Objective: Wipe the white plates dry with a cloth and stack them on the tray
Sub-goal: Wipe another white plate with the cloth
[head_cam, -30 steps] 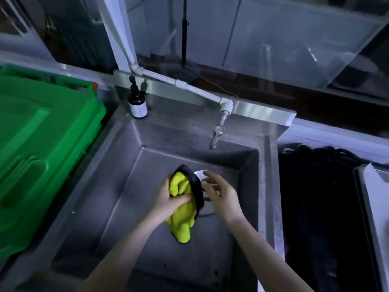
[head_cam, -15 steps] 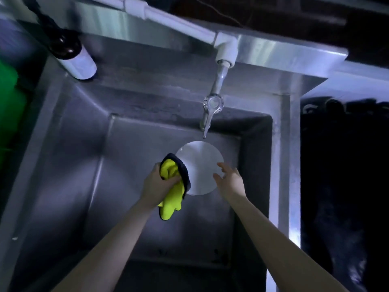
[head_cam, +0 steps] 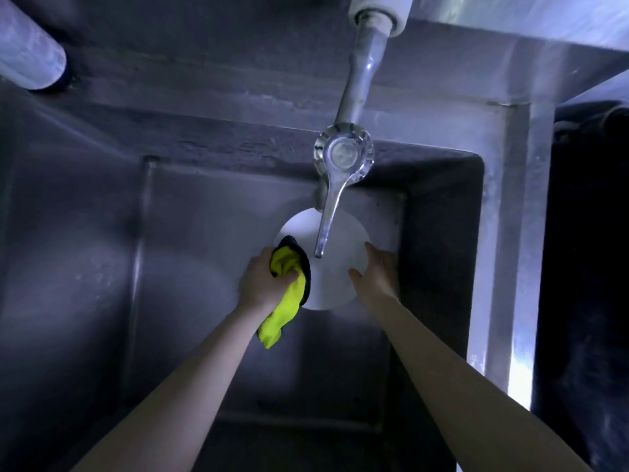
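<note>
A round white plate [head_cam: 332, 277] lies flat, low inside the steel sink [head_cam: 190, 233], under the tap. My left hand [head_cam: 263, 282] is closed on a yellow cloth with a dark edge [head_cam: 289, 291] and presses it against the plate's left rim; the cloth's tail hangs down toward me. My right hand [head_cam: 376, 274] grips the plate's right rim, thumb on top and fingers at the edge. No tray is in view.
A chrome tap with a long lever [head_cam: 335, 185] hangs right above the plate, its tip just over the plate's middle. A white bottle [head_cam: 27, 52] sits at the sink's back left ledge. A dark bin [head_cam: 585, 267] lies beyond the sink's right wall.
The view has moved much closer and down into the sink. The plate went from tilted upright to lying flat, and both hands reached deeper toward the basin's back right.
</note>
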{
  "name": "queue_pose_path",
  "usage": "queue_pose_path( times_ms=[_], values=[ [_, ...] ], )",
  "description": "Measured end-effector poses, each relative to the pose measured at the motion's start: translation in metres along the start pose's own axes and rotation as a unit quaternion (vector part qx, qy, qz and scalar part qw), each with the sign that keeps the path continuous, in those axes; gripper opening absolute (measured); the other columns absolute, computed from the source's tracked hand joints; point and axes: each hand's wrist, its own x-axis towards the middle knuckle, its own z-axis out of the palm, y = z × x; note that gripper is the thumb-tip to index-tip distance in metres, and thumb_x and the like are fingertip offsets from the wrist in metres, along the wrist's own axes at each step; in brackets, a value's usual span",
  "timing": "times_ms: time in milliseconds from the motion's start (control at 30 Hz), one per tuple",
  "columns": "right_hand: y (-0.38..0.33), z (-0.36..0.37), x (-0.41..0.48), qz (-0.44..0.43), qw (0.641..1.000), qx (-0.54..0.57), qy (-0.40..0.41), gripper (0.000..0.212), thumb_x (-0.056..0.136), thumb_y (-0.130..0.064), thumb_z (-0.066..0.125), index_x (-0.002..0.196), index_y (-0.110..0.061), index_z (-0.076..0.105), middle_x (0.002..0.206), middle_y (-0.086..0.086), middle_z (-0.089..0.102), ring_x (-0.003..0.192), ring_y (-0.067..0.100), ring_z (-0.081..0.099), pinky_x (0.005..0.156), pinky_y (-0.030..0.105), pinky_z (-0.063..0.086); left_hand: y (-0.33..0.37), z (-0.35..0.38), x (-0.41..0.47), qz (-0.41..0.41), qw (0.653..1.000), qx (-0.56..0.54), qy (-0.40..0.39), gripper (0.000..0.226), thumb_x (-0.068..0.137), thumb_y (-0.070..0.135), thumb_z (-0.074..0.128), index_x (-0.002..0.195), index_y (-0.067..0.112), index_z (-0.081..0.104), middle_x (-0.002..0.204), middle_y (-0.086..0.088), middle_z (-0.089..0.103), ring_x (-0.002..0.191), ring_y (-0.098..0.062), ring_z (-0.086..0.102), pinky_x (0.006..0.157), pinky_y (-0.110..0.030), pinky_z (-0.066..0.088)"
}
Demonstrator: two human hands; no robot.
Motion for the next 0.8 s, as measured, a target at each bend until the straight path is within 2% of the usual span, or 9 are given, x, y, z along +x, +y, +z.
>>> queue_pose_path(
  times_ms=[167, 267, 400, 500, 600, 700, 800],
  values=[
    [-0.002, 0.004, 0.008, 0.015, 0.999, 0.027, 0.019, 0.07, 0.094, -0.03, 0.061, 0.154, -0.024, 0.026, 0.146, 0.011, 0.034, 0.129, 0.034, 0.043, 0.107, 0.042, 0.042, -0.005, 0.005, 0.011, 0.006, 1.0, 0.005, 0.03, 0.041, 0.079, 0.025, 0.076, 0.112, 0.013, 0.056, 0.111, -0.012, 0.061, 0.101, -0.033, 0.059, 0.087, -0.045, 0.049],
    [-0.006, 0.003, 0.009, 0.029, 0.996, 0.074, 0.046, 0.061, 0.091, -0.026, 0.063, 0.147, -0.024, 0.036, 0.139, 0.013, 0.042, 0.123, 0.038, 0.048, 0.099, 0.044, 0.049, -0.007, 0.005, 0.012, 0.006, 0.999, -0.002, 0.034, 0.038, 0.078, 0.022, 0.076, 0.11, 0.013, 0.056, 0.109, -0.012, 0.061, 0.1, -0.033, 0.058, 0.086, -0.045, 0.049],
    [-0.007, -0.004, 0.011, 0.056, 0.992, 0.101, 0.051, 0.058, 0.091, -0.025, 0.065, 0.145, -0.019, 0.043, 0.14, 0.014, 0.044, 0.124, 0.037, 0.049, 0.098, 0.039, 0.045, -0.01, 0.004, 0.014, 0.0, 0.999, -0.014, 0.033, 0.039, 0.077, 0.02, 0.075, 0.112, 0.018, 0.056, 0.107, -0.009, 0.062, 0.099, -0.031, 0.059, 0.085, -0.04, 0.05],
    [-0.006, -0.007, 0.009, 0.036, 0.991, 0.114, 0.056, 0.045, 0.091, -0.026, 0.066, 0.134, -0.015, 0.055, 0.134, 0.017, 0.046, 0.117, 0.037, 0.054, 0.097, 0.038, 0.046, -0.011, -0.001, 0.013, -0.028, 0.997, -0.052, 0.041, 0.034, 0.073, 0.024, 0.077, 0.101, 0.028, 0.058, 0.091, 0.001, 0.06, 0.095, -0.03, 0.059, 0.084, -0.039, 0.052],
    [-0.006, -0.012, 0.003, 0.012, 0.985, 0.169, 0.034, 0.032, 0.091, -0.022, 0.065, 0.122, -0.013, 0.062, 0.123, 0.018, 0.056, 0.107, 0.036, 0.058, 0.093, 0.043, 0.05, -0.011, -0.011, 0.007, -0.063, 0.99, -0.12, 0.044, 0.028, 0.058, 0.034, 0.073, 0.079, 0.033, 0.055, 0.078, 0.008, 0.058, 0.091, -0.032, 0.064, 0.08, -0.04, 0.055],
    [-0.007, -0.02, -0.009, -0.035, 0.972, 0.232, 0.004, 0.016, 0.094, -0.013, 0.059, 0.108, -0.019, 0.062, 0.106, 0.007, 0.066, 0.099, 0.029, 0.062, 0.08, 0.039, 0.054, -0.014, -0.023, -0.002, -0.055, 0.988, -0.141, 0.035, 0.032, 0.055, 0.033, 0.071, 0.084, 0.036, 0.057, 0.084, 0.005, 0.065, 0.09, -0.028, 0.065, 0.079, -0.041, 0.057],
    [-0.011, -0.03, -0.029, -0.048, 0.965, 0.255, -0.041, 0.017, 0.097, -0.011, 0.054, 0.107, -0.025, 0.056, 0.098, -0.002, 0.066, 0.091, 0.022, 0.062, 0.07, 0.032, 0.05, -0.017, -0.036, -0.019, -0.044, 0.987, -0.153, 0.031, 0.034, 0.055, 0.029, 0.072, 0.086, 0.034, 0.059, 0.088, 0.0, 0.067, 0.086, -0.026, 0.065, 0.074, -0.04, 0.056]
  ],
)
